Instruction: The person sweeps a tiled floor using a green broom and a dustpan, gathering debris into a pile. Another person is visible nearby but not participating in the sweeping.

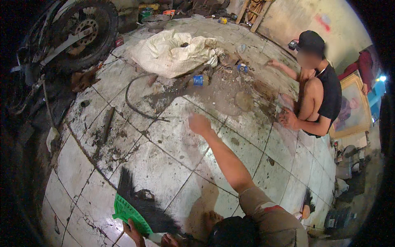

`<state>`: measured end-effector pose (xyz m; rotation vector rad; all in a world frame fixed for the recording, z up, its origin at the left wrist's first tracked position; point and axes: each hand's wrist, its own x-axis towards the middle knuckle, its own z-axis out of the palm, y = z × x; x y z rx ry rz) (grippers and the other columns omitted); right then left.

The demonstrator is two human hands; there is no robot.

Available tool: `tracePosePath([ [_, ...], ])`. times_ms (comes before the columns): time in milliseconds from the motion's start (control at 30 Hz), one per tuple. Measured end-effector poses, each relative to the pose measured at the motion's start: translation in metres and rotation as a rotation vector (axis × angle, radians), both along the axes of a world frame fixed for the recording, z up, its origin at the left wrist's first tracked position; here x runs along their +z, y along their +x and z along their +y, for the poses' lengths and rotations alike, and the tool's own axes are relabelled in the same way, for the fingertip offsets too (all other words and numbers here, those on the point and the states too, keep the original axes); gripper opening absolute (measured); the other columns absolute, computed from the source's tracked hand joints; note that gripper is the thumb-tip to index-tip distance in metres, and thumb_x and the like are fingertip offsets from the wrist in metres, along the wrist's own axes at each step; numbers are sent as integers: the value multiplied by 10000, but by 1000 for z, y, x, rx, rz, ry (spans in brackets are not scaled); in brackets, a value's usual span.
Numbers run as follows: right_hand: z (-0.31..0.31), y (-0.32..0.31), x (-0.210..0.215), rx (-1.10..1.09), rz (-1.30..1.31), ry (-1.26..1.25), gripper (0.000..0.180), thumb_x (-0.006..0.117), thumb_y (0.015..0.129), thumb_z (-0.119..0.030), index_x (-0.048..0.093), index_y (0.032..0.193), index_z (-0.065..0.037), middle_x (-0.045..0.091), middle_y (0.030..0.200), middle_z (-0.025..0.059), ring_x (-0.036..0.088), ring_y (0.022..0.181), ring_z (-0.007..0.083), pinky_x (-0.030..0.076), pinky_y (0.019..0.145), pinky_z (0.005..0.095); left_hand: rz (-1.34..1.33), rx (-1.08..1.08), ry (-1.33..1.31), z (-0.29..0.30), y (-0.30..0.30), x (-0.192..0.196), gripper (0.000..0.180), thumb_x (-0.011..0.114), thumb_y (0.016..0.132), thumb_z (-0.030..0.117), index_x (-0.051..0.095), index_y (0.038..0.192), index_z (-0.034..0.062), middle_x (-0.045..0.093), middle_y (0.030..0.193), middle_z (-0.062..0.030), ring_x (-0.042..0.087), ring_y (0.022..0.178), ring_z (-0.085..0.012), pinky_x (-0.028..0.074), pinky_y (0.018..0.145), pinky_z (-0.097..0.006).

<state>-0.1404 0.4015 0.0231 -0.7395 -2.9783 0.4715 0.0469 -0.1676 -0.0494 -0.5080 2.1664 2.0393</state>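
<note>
Dim indoor light falls unevenly on the dirty white tiled floor (164, 164), brightest mid-frame, fading to black toward the rounded fisheye rim. A small bluish-white lamp (383, 78) glares at the right edge. Tile lines bow strongly outward, and the picture is soft and grainy.

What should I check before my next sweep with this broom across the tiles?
1. Grip on the green broom: the left hand is wrapped around its handle end. Ok.
2. Bristles: dark, spread low over the tile; whether they touch it, cannot tell.
3. Right hand: stretched out over the tiles, with nothing visible in it; open or closed, cannot tell.
4. Floor ahead: a black cable and a blue can lie loose beside the dirt patch. Not ok.
5. Other person: squatting at the edge of the dirt patch with a hand low by the floor. Not ok.
</note>
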Motion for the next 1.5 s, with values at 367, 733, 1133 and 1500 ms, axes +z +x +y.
tracePosePath([
  [367, -32, 86, -3, -102, 130, -162, 575, 608, 942, -253, 475, 1483, -112, 696, 950, 287, 676, 874, 464, 523, 790, 514, 56, 56, 68, 24, -15, 75, 300, 576, 1033, 222, 589, 1256, 23, 617, 1086, -31, 555, 957, -128, 465, 837, -304],
  [733, -72, 143, -12, -59, 206, -528, 467, 672, 913, -181, 541, 1333, -23, 694, 893, 209, 695, 789, 288, 535, 746, 395, 69, -149, 96, 64, -22, 86, 432, 583, 1005, 119, 486, 1409, 1, 596, 1285, -86, 551, 1151, -180, 427, 1014, -342],
  [1133, -112, 199, -8, 48, -102, -257, 533, 574, 947, -143, 504, 1475, -132, 693, 1040, 282, 690, 857, 432, 546, 784, 491, -102, 13, 183, 54, -4, 87, 508, 585, 1013, 144, 429, 1480, 19, 567, 1351, -96, 556, 1180, -189, 463, 1007, -354],
  [1500, -22, 140, 1, -27, 523, -298, 421, 556, 989, -163, 579, 1396, -54, 643, 1321, 226, 634, 1216, 359, 490, 1012, 384, 722, -1140, -619, 84, -86, 175, 542, 703, 860, 197, 538, 1365, 85, 614, 1280, -153, 652, 1028, -293, 549, 852, -409],
])
